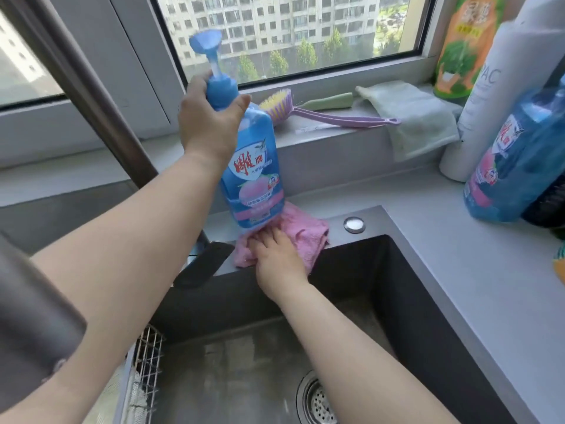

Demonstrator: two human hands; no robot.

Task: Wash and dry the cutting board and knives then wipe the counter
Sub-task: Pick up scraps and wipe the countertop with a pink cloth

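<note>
My left hand (208, 123) grips the neck of a blue dish-soap pump bottle (253, 166) and holds it tilted just above the ledge behind the sink. Under the bottle lies a pink cloth (302, 234) on the sink's back rim. My right hand (278, 255) lies on that cloth with its fingers spread flat, pressing it against the grey counter (428, 215). No cutting board or knife shows in this view.
The dark sink (397, 301) with its drain (318, 402) lies below my arms, the faucet (91, 96) at left, a wire rack (146, 356) at lower left. On the sill rest a purple brush (305, 113) and pale green cloth (419, 117). Several bottles (513, 160) stand at right.
</note>
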